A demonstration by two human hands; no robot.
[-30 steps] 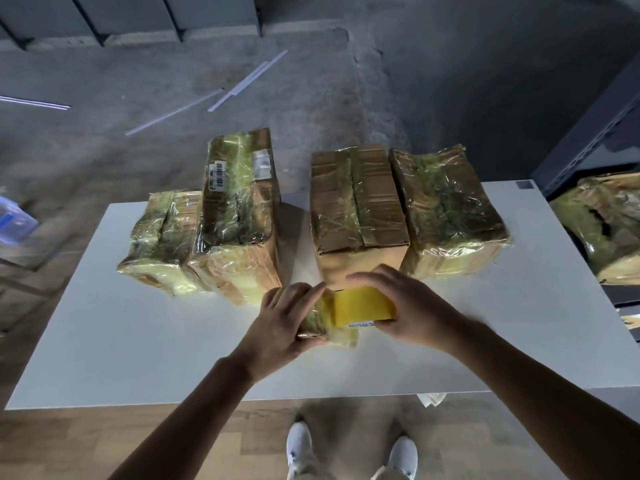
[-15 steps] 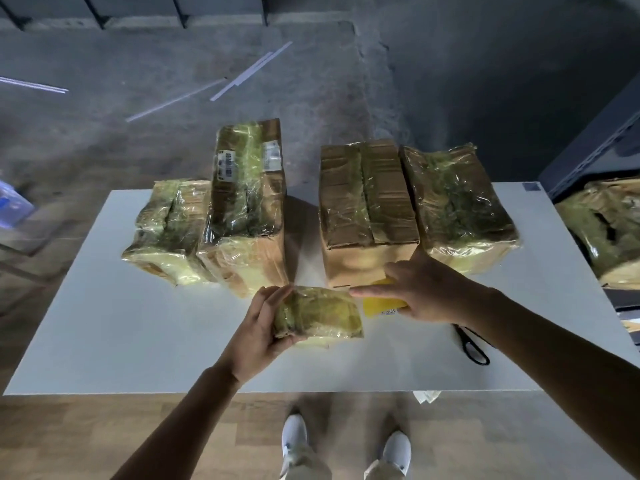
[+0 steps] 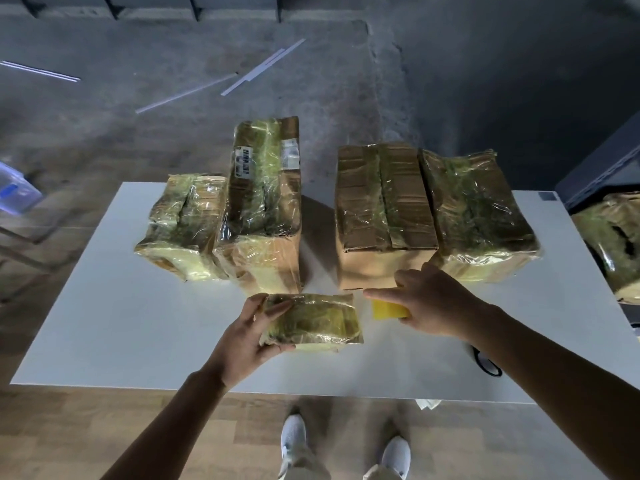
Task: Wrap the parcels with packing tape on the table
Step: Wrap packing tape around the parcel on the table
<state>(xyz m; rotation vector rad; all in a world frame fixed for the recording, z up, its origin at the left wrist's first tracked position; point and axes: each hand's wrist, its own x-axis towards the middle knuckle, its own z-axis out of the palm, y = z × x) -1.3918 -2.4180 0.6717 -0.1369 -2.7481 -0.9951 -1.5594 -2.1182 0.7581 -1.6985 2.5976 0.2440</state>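
Note:
A small flat parcel (image 3: 313, 322) wrapped in shiny tape lies on the white table (image 3: 138, 334) near its front edge. My left hand (image 3: 249, 336) grips its left end, thumb under the near side and fingers on top. Just right of it sits the yellow tape roll (image 3: 388, 309), mostly covered by my right hand (image 3: 426, 299), which holds it with the index finger stretched out to the left. Behind stand several larger taped parcels: two at the left (image 3: 183, 226) (image 3: 265, 202), two at the right (image 3: 381, 209) (image 3: 478, 213).
Black scissors (image 3: 486, 362) lie on the table under my right forearm. Another wrapped parcel (image 3: 613, 237) sits on a dark shelf at the right edge. Loose white strips (image 3: 256, 71) lie on the concrete floor beyond the table. My white shoes show below the front edge.
The roll and the small parcel have come apart: my right hand moved the yellow roll to the right, and my left hand laid the parcel flat, now fully uncovered.

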